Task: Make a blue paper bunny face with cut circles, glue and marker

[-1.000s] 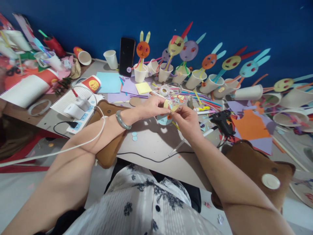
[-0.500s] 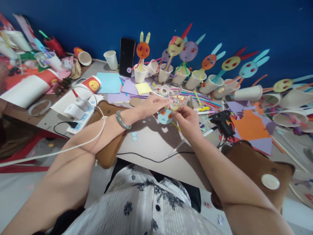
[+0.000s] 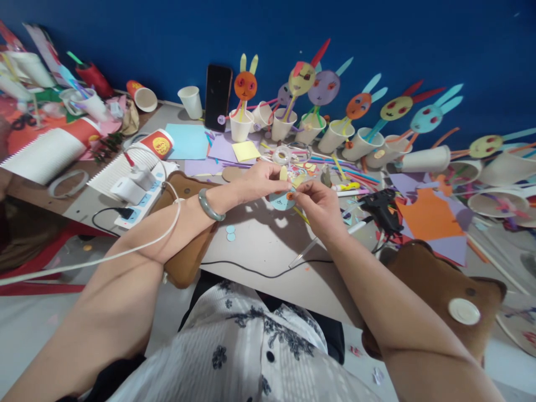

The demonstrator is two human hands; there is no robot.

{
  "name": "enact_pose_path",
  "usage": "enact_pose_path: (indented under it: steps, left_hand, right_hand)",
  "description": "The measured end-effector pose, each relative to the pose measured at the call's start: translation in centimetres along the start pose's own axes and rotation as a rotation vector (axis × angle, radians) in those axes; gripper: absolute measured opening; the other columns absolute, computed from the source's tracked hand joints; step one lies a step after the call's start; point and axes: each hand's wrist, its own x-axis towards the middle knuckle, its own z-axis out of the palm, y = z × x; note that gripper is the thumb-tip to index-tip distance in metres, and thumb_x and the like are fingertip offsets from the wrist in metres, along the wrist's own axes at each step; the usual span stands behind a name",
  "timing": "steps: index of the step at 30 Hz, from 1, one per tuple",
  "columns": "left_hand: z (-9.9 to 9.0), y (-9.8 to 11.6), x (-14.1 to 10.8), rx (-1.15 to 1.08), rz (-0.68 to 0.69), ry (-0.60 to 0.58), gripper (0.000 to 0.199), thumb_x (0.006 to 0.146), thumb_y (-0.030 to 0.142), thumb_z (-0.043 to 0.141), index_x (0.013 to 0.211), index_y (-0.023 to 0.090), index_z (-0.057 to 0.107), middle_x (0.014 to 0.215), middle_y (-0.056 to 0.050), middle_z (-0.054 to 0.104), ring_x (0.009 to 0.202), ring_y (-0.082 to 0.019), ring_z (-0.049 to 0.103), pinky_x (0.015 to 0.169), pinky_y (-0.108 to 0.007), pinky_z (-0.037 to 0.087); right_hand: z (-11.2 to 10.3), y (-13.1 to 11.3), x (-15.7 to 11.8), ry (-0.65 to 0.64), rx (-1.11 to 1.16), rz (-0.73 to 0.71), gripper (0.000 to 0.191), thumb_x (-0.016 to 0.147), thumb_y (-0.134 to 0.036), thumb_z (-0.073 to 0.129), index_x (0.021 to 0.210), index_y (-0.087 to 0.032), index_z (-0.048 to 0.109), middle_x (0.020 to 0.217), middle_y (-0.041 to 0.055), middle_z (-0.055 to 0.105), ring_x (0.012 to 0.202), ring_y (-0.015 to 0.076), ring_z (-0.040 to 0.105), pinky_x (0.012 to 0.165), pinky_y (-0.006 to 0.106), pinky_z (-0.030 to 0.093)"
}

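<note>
Between my two hands is a light blue paper rabbit face (image 3: 281, 203) with orange eyes, a drawn mouth and pale yellow ears at its top. My left hand (image 3: 264, 181), with a bangle (image 3: 209, 205) on the wrist, closes its fingers over the face's upper left edge and an ear. With thumb and fingertips my right hand (image 3: 317, 204) pinches the right edge near the other ear. Below the face a yellow stem shows in part. Two small blue paper discs (image 3: 230, 233) lie on the table to the left.
Several paper cups (image 3: 242, 126) with finished rabbit faces line the blue wall. A black glue gun (image 3: 381, 211) and orange paper (image 3: 429, 215) are at right. A power strip (image 3: 144, 198) with plugs and a white cable is at left; a black cord (image 3: 263, 275) crosses the front.
My left fingers have come down over the top of the blue face, covering one eye. The pale yellow ears now show more clearly. My right hand has hardly moved.
</note>
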Motion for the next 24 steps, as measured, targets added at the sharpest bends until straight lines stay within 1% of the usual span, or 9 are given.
enact_pose_path:
  steps: [4,7,10,13,18,20,22,24]
  left_hand:
    - [0.05,0.12,-0.05,0.021,-0.014,0.019,0.024,0.083,0.012,0.064,0.061,0.016,0.055,0.055,0.006,0.050,0.052,-0.004,0.044,0.049,-0.020,0.031]
    - [0.05,-0.04,0.01,0.011,-0.035,0.007,0.017,0.083,0.015,0.064,0.066,0.015,0.058,0.058,0.005,0.052,0.053,-0.005,0.046,0.050,-0.020,0.033]
    - [-0.03,-0.38,0.15,0.012,-0.014,-0.005,0.012,0.080,0.018,0.068,0.070,0.015,0.061,0.062,0.004,0.055,0.058,-0.006,0.047,0.054,-0.021,0.034]
    - [-0.14,-0.66,0.24,0.036,0.026,0.001,0.017,0.080,0.017,0.068,0.066,0.015,0.058,0.062,0.005,0.052,0.059,-0.006,0.045,0.056,-0.021,0.033]
    - [-0.15,-0.57,0.18,0.029,0.012,0.025,0.028,0.085,0.013,0.068,0.062,0.016,0.052,0.059,0.006,0.046,0.055,-0.004,0.040,0.054,-0.021,0.030]
    - [-0.04,-0.34,0.14,0.021,-0.012,0.029,0.034,0.089,0.020,0.070,0.061,0.016,0.052,0.058,0.005,0.047,0.053,-0.004,0.040,0.051,-0.021,0.029]
    - [0.09,-0.03,0.13,0.006,-0.043,0.055,0.040,0.093,0.034,0.071,0.062,0.016,0.054,0.057,0.004,0.048,0.051,-0.004,0.042,0.049,-0.021,0.031]
    - [0.15,0.26,0.15,-0.024,-0.074,0.089,0.045,0.093,0.050,0.070,0.067,0.016,0.058,0.058,0.004,0.050,0.051,-0.005,0.046,0.050,-0.021,0.035]
  right_hand:
    - [0.04,-0.24,-0.05,0.004,-0.014,0.014,0.016,0.074,-0.032,0.073,0.068,-0.022,0.062,0.062,-0.0035,0.059,0.058,0.0116,0.048,0.060,0.029,0.038]
    - [0.09,-0.20,-0.06,-0.002,-0.014,0.018,0.016,0.074,-0.032,0.073,0.069,-0.022,0.062,0.062,-0.0033,0.059,0.060,0.0120,0.049,0.061,0.029,0.039]
    - [0.14,-0.09,-0.06,-0.028,-0.002,0.002,0.017,0.076,-0.034,0.072,0.070,-0.022,0.062,0.065,-0.0021,0.061,0.061,0.0127,0.051,0.062,0.029,0.040]
    - [0.21,-0.19,-0.12,-0.054,0.010,-0.006,0.017,0.077,-0.034,0.072,0.071,-0.022,0.062,0.067,-0.0013,0.064,0.061,0.0126,0.051,0.062,0.029,0.041]
    - [0.27,-0.54,-0.23,-0.046,0.008,0.000,0.019,0.077,-0.034,0.074,0.070,-0.022,0.060,0.062,-0.0037,0.058,0.058,0.0115,0.048,0.062,0.030,0.041]
    - [0.28,-0.50,-0.21,-0.033,-0.001,0.015,0.019,0.076,-0.034,0.073,0.070,-0.022,0.060,0.062,-0.0034,0.057,0.058,0.0116,0.047,0.061,0.030,0.040]
    - [0.28,-0.34,-0.17,-0.015,-0.005,0.029,0.019,0.076,-0.035,0.072,0.070,-0.022,0.059,0.063,-0.0027,0.057,0.058,0.0120,0.047,0.059,0.029,0.039]
    - [0.27,-0.15,-0.12,-0.004,-0.006,0.039,0.020,0.075,-0.036,0.072,0.069,-0.023,0.059,0.063,-0.0023,0.057,0.059,0.0123,0.048,0.059,0.029,0.038]
